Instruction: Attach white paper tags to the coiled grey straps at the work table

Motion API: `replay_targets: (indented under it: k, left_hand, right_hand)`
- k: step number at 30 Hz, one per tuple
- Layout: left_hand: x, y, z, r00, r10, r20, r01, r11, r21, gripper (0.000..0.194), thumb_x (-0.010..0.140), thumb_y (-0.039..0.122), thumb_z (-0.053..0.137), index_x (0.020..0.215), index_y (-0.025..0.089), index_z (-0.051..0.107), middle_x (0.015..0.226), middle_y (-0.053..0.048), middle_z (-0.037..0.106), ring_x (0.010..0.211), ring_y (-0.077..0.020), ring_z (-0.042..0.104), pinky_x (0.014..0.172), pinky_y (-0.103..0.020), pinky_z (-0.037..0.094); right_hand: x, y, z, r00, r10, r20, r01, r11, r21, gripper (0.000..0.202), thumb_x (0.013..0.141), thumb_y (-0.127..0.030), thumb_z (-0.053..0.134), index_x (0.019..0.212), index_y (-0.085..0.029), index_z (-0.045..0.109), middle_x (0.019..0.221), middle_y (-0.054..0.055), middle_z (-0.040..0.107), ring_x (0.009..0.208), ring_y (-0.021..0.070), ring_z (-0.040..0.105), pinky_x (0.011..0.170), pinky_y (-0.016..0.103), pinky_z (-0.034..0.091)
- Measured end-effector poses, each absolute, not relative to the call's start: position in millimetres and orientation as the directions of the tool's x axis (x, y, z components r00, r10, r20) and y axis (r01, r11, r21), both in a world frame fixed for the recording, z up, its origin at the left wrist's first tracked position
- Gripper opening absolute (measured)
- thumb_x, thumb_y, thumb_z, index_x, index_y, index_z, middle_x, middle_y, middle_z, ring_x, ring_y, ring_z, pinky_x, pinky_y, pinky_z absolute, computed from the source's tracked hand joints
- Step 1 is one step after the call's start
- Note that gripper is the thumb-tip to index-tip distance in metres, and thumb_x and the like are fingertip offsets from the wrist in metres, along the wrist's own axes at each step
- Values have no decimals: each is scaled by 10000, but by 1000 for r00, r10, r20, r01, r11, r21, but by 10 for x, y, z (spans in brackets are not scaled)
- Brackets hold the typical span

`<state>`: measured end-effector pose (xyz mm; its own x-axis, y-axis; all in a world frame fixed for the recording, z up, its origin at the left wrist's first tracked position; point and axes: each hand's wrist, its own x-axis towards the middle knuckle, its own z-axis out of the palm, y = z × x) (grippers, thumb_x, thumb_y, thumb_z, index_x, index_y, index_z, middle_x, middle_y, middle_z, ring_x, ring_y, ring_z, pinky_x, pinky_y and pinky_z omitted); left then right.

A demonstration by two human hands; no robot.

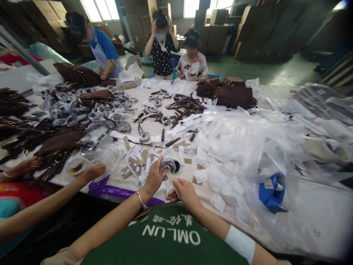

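Plastic-wrapped coil (171,165) best steadied lightly, so the wrap is not crushed; card strip (168,176) best kept straight and guided gently, so that neither film nor card is creased. Coil gripped at its left side by the fingers of the left hand (153,177), above the tabletop. Strip pinched between thumb and fingers of the right hand (188,193), its far end at the coil's near side; whether tucked in cannot be told. Loose card strips (139,160) scattered just left.
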<state>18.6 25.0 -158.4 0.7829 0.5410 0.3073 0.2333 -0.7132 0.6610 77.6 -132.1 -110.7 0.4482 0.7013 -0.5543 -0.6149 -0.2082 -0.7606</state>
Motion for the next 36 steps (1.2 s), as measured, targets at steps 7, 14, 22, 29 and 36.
replay_targets:
  k: [7,14,22,29,36]
  left_hand:
    - [194,225,-1576,796,500,342,212,-758,617,437,921,131,351,1354,188,348,1297,-133,491,1213,-241,466,1033,-470,378]
    - [206,248,-1555,819,446,360,213,-820,532,448,924,126,341,1368,184,333,1226,-133,520,1163,-250,494,993,-458,406]
    - [252,244,-1584,853,377,360,211,-881,422,451,917,136,359,1367,156,332,1139,-142,553,1067,-263,519,940,-465,428]
    - [292,248,-1639,857,363,365,200,-888,413,447,926,144,351,1370,170,317,1134,-130,541,1069,-263,517,937,-444,437]
    - [315,299,-1683,877,317,360,185,-916,356,418,944,177,347,1360,138,339,1068,-135,560,993,-263,527,893,-441,449]
  right_hand:
    - [793,-1302,-1090,462,688,-560,-623,-198,-757,356,788,-506,540,793,-150,529,568,24,635,473,142,630,422,201,468]
    - [808,-1288,-1117,465,677,-571,-640,-189,-745,365,775,-517,551,765,-153,526,564,20,631,471,130,624,425,190,462]
    - [836,-1236,-1136,465,667,-582,-656,-182,-733,292,815,-436,522,795,-145,538,550,23,629,469,135,627,428,192,470]
    - [881,-1192,-1154,467,645,-605,-694,-157,-703,278,798,-419,553,794,-142,534,561,25,629,466,142,627,418,201,468]
    - [908,-1193,-1124,491,628,-603,-723,-92,-685,291,784,-429,550,816,-140,543,577,14,628,503,142,644,428,190,469]
